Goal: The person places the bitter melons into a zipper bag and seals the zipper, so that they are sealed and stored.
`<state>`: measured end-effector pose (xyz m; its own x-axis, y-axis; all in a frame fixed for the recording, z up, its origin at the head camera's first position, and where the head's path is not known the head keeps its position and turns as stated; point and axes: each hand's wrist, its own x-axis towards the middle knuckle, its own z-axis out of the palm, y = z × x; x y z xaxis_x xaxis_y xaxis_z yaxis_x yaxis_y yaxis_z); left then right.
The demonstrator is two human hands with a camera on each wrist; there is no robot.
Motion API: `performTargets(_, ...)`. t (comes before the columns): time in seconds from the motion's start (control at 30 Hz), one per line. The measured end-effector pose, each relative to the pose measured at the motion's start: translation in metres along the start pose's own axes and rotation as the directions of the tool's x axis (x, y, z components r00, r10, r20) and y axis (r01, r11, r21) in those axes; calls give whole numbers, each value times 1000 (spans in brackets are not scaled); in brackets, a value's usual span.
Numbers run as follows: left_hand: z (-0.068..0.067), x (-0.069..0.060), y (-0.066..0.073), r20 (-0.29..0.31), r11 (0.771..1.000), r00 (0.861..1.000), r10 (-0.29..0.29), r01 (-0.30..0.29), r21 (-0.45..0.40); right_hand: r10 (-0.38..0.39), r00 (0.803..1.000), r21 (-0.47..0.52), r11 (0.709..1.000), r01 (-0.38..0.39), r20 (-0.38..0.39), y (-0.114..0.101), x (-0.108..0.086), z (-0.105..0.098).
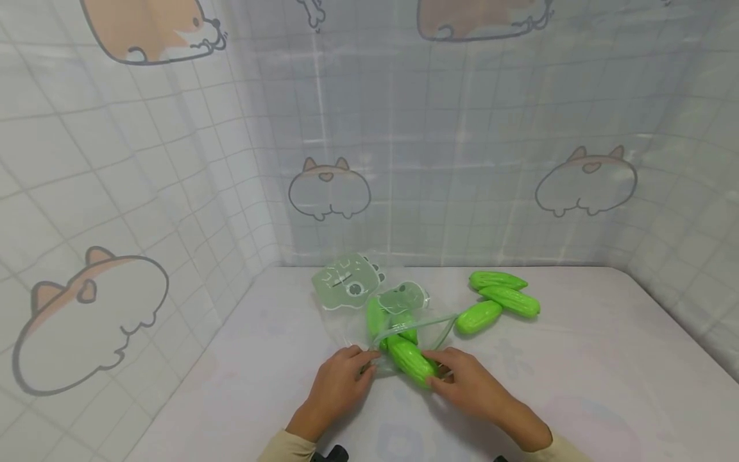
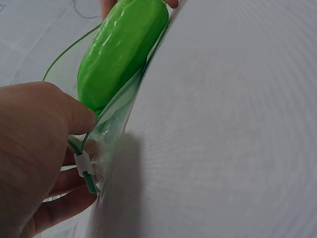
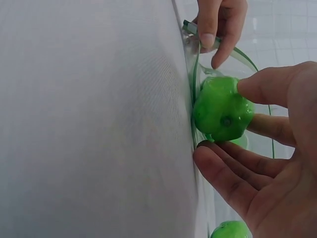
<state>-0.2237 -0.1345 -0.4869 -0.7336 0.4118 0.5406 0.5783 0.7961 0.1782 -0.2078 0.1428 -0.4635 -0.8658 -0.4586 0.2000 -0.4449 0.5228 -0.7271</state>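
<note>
The left hand [image 1: 342,382] pinches the edge of a clear plastic bag [image 1: 404,297] with green seal. The right hand [image 1: 470,385] grasps a glossy, bright green, cucumber-shaped piece [image 1: 412,362], which lies aslant in the bag's open mouth. Deeper inside are two similar green pieces [image 1: 377,317]. Farther right, three loose green pieces [image 1: 509,300] rest on the white table [image 1: 606,346].

Glossy pale sheeting [image 1: 392,102] hangs behind the table [image 1: 612,333] and along both sides, ruled with grey tile-like lines. Cartoon corgis [image 1: 329,196] are printed on it, three seen from behind and two from the side, with a small bone [image 1: 314,14] between the upper pair. The table is whitish, faintly patterned; streaky glints [image 1: 464,119] mark the sheeting.
</note>
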Motion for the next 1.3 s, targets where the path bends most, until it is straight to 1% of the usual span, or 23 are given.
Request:
performTargets(0.17, 1, 0, -1, 8, 1000, 1000, -3, 3, -1, -14, 1000, -19, 1000, 14, -27, -1, -1, 1)
performTargets(0.3, 1, 1, -1, 1, 1000, 1000, 5, -5, -4, -67, 995, -122, 991, 58, -75, -3, -4, 1)
performTargets(0.37, 0, 1, -1, -11, 1000, 1000, 15, -15, -7, -117, 988, -193, 976, 97, -98, -5, -5, 1)
performTargets(0.43, 0, 1, -1, -21, 1000, 1000, 23, -23, -8, -170, 979, -260, 956, 137, -109, -7, -6, 0)
performTargets(0.57, 1, 1, -1, -19, 1000, 1000, 22, -22, -5, -262, 959, -365, 908, 206, -111, -13, -10, -2)
performTargets(0.7, 2, 0, -2, -15, 1000, 1000, 21, -21, 3, -316, 945, -395, 881, 259, -87, -16, -14, -3)
performTargets(0.8, 2, 0, -2, -22, 1000, 999, 25, -25, 5, -348, 936, -404, 865, 299, -52, -17, -14, -2)
performTargets(0.87, 2, 1, -1, -29, 1000, 999, 28, -28, 6, -362, 932, -410, 854, 319, -30, -17, -14, -1)
performTargets(1.0, 1, 2, 0, -37, 1000, 999, 31, -31, 8, -372, 928, -414, 846, 336, -5, -17, -13, 1)
performTargets(1.3, 0, 0, 1, -50, 1000, 998, 24, -24, 9, -336, 942, -426, 850, 309, 13, -18, -13, 5)
